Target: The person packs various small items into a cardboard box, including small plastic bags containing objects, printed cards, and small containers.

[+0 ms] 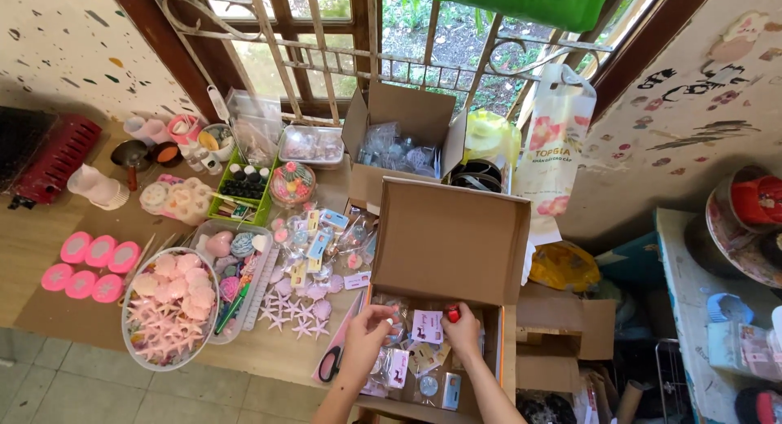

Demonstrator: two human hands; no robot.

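My right hand [463, 326] pinches a small red piece [452, 314] over the open cardboard box [444, 237], lower centre — my left hand [368, 330], fingers loosely curled and empty, should steady the packets [426, 326].

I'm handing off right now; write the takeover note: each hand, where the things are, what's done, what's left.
Left hand: over the open cardboard box, fingers curled at a clear packet; whether its grip has closed, I cannot tell.
Right hand: inside the same box, pinching a small red piece.
Things: the box already holds many small packets with cards. Scissors lie just left of it. Pink starfish shapes and more packets are spread on the table; a clear bowl holds pink shells and starfish.
Done: a good layer of packets is in the box.
Left: loose pieces and packets remain on the table.
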